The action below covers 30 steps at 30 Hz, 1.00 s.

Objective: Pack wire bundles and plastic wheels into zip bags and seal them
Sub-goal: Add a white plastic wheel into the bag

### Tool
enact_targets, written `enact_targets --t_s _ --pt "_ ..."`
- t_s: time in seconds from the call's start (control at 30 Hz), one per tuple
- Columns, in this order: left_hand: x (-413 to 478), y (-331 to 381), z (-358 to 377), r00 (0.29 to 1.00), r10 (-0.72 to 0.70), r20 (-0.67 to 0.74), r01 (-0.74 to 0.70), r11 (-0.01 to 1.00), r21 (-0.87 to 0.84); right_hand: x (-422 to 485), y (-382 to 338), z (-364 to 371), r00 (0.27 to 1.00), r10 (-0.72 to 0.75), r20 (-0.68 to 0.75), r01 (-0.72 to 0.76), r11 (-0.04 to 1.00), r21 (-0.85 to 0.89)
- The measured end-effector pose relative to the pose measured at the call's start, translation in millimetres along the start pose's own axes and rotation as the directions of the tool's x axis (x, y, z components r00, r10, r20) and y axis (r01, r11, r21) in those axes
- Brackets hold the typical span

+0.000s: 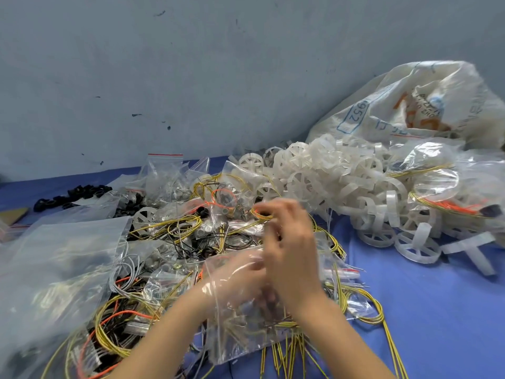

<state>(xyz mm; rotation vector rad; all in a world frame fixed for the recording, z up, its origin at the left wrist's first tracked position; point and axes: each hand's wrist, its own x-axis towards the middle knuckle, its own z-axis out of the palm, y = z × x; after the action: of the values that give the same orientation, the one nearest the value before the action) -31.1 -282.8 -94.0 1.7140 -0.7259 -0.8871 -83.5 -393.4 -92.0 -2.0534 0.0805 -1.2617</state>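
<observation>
My left hand (pixel 232 280) grips a clear zip bag (pixel 240 335) and shows through its film; the bag hangs over loose yellow wires (pixel 287 348). Just above the bag's mouth, my right hand (pixel 289 242) is motion-blurred, and its fingertips pinch a small yellow wire bundle (pixel 261 214). White plastic wheels (pixel 341 181) lie heaped to the right. More coiled wire bundles (pixel 169 228) in yellow, black and orange are spread in front of me.
Large empty zip bags (pixel 62 255) are stacked at the left. Small black parts (pixel 76 192) lie at the back left. A big white printed sack (pixel 410 105) leans on the wall at the right, with filled bags (pixel 442 184) below it. Blue cloth (pixel 437 310) covers the table.
</observation>
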Motion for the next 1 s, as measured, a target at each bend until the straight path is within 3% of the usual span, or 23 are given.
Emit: enact_targets --t_s 0.1,0.17,0.3,0.43,0.57,0.7,0.8,0.9,0.97,1.0 --pt "-13.3 -10.2 -17.1 0.999 -0.003 -0.050 -0.007 0.983 -0.185 29.1 49.9 -12.7 0.928 0.351 -0.125 -0.368 0.916 -0.160" --pt "-28.7 -22.6 -31.7 0.995 0.004 -0.103 -0.036 0.951 -0.308 37.7 84.2 -24.6 0.878 0.462 -0.128 -0.474 0.799 -0.370" --pt "-39.2 -43.9 -49.5 0.975 -0.068 -0.211 -0.068 0.814 -0.577 43.9 121.6 -39.3 0.831 0.554 -0.057 -0.458 0.620 -0.637" --pt "-41.2 -45.8 -53.0 0.957 -0.071 -0.282 -0.133 0.755 -0.642 48.4 130.7 -41.4 0.851 0.524 -0.036 -0.366 0.542 -0.757" --pt "-42.0 -47.3 -50.8 0.951 -0.075 -0.299 -0.135 0.769 -0.624 47.5 133.6 -49.5 0.893 0.445 -0.068 -0.320 0.522 -0.791" --pt "-44.0 -43.1 -48.7 0.936 -0.126 -0.329 -0.118 0.767 -0.630 47.2 111.0 -58.8 0.941 0.323 -0.096 -0.302 0.681 -0.668" --pt "-47.9 -34.2 -43.4 0.882 -0.123 -0.455 -0.133 0.861 -0.491 47.2 79.6 -63.1 0.963 0.228 -0.143 -0.269 0.823 -0.500" --pt "-56.4 -20.4 -37.5 0.740 0.068 -0.669 -0.251 0.951 -0.181 46.7 35.3 -59.4 0.961 0.267 -0.075 -0.273 0.959 -0.075" --pt "-63.5 -7.0 -31.1 0.629 0.279 -0.725 -0.326 0.942 0.081 43.0 3.9 -49.7 0.946 0.291 0.143 -0.317 0.922 0.222" --pt "-67.5 1.2 -27.8 0.583 0.394 -0.711 -0.342 0.912 0.225 40.0 -9.3 -43.1 0.931 0.255 0.263 -0.324 0.908 0.266"
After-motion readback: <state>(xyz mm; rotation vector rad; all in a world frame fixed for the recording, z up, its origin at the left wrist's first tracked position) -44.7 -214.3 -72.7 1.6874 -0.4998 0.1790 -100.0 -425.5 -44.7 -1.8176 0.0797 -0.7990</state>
